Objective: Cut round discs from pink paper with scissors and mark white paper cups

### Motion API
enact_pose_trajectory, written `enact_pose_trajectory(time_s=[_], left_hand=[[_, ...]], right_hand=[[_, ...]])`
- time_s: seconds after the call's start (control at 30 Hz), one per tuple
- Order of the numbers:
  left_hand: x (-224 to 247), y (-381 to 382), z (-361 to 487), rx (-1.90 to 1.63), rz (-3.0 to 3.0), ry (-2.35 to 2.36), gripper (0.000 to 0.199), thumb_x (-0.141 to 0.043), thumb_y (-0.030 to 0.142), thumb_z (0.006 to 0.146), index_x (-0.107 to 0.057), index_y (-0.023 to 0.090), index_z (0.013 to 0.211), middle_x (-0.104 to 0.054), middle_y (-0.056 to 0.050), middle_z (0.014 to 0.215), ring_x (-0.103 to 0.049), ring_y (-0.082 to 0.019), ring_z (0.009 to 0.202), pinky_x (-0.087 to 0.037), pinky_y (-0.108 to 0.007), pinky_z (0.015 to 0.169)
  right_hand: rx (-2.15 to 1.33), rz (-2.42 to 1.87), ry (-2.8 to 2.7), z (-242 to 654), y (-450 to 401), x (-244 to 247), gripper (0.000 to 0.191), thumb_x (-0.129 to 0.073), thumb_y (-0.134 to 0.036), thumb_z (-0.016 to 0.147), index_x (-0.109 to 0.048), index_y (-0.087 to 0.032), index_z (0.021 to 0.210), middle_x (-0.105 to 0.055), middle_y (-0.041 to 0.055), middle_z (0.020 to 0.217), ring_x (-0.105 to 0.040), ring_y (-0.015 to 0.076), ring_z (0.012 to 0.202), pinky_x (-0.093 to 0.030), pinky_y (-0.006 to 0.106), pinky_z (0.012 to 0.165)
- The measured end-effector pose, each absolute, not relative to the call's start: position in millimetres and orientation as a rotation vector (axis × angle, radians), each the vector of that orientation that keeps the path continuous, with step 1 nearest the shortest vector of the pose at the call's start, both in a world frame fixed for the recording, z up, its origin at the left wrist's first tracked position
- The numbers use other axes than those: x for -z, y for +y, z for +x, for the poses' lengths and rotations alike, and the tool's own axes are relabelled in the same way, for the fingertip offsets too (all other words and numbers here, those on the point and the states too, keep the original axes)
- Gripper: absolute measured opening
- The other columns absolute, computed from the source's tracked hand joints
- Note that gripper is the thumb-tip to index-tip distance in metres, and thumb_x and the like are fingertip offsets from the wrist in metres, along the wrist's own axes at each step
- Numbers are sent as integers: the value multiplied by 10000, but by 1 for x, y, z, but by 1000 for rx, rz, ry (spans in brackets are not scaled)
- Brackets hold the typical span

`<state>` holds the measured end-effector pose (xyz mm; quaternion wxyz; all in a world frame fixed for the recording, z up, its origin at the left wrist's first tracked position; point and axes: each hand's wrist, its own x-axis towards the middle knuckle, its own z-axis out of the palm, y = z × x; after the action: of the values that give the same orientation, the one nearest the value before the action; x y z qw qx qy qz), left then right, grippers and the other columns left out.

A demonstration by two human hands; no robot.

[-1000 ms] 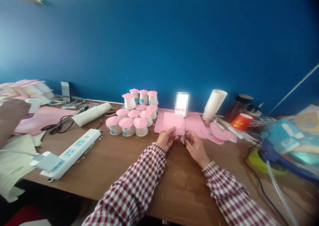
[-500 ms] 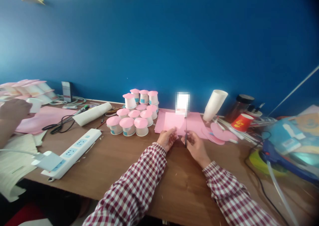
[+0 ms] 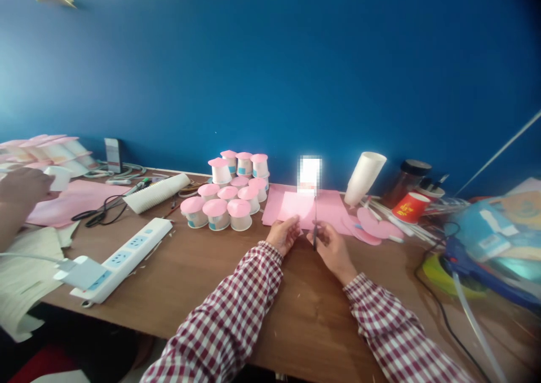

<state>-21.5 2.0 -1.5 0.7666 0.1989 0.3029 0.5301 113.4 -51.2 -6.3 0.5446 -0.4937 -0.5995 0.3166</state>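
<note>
My left hand [image 3: 285,235] pinches the near edge of a light pink paper piece [image 3: 291,205], which lies over larger pink sheets [image 3: 336,205]. Close by on the right, my right hand [image 3: 332,246] is closed on dark scissors [image 3: 315,237], whose blades point away from me at the right edge of the paper. To the left stand several white cups with pink paper tops [image 3: 215,207]. Pink paper rounds [image 3: 374,225] lie to the right of the sheets. A blurred bright patch hides what stands behind them.
A white power strip [image 3: 127,253], black scissors [image 3: 99,214] and a cup stack [image 3: 158,194] lie left. Another person's hand [image 3: 27,183] is at far left. Right: a tilted cup stack [image 3: 366,174], red cup [image 3: 411,207], blue glue gun [image 3: 469,267] with cable.
The light pink paper piece has shifted and turned slightly between my hands. My hands and the scissors have barely moved.
</note>
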Motion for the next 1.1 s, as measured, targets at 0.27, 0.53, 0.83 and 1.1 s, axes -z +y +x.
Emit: enact_pose_trajectory(time_s=[0.27,0.53,0.83,1.1], left_hand=[[3,4,-22,-1150,402,657,70,-674,132,716,-637,73,724,-595,-16,571,-574,-53,519,-483,-124,507],[3,2,-20,-1142,470,670,93,-681,146,712,-638,64,725,-600,-26,569,-575,-62,518,-482,-138,514],[5,3,-18,-1163,502,670,104,-687,150,702,-629,64,692,-597,-33,579,-569,-66,511,-488,-151,508],[8,5,-18,-1175,466,651,90,-683,137,702,-629,67,716,-597,-27,574,-574,-69,507,-491,-154,498]], right_hand=[[-771,-1173,-1425,113,-52,6,434,-671,-405,728,-519,-162,1055,-659,66,824,-638,186,737,-536,308,687],[-759,-1209,-1409,113,-52,3,446,-669,-422,716,-540,-156,1050,-669,75,826,-643,189,724,-536,315,677],[-752,-1211,-1418,113,-51,5,411,-641,-409,748,-525,-152,1048,-668,81,821,-644,196,740,-538,315,670],[-726,-1236,-1421,114,-51,6,409,-622,-413,766,-527,-148,1062,-663,81,827,-640,191,739,-535,296,643]])
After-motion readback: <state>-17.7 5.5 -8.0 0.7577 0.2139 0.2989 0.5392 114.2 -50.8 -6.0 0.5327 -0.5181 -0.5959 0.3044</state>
